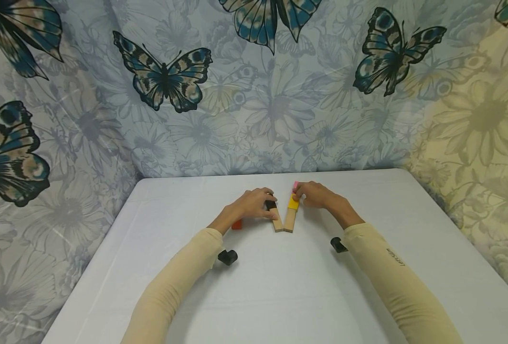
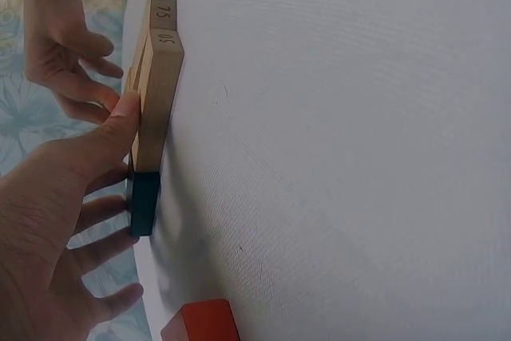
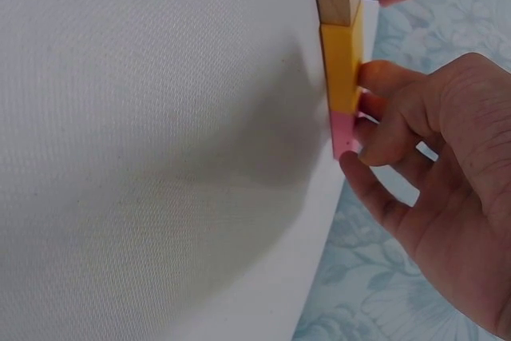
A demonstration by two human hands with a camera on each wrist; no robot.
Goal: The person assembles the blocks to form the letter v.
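Observation:
Two rows of blocks lie on the white table and meet in a V at the near end. The left row has a wooden block (image 2: 162, 77) and a dark block (image 2: 144, 201). My left hand (image 1: 252, 203) rests its thumb on the wood, with its spread fingers against the dark block. In the right row, a second wooden block (image 1: 289, 220) meets a yellow block (image 3: 341, 65), then a pink block (image 3: 342, 129) at the far end. My right hand (image 1: 316, 195) pinches the pink block, with a finger touching the yellow one.
A red-orange block (image 1: 237, 224) lies apart, left of the V and partly under my left wrist. The white table (image 1: 271, 296) ends just beyond the blocks, before a butterfly-patterned cloth (image 1: 275, 114). Black wrist devices (image 1: 228, 257) sit at both sleeves.

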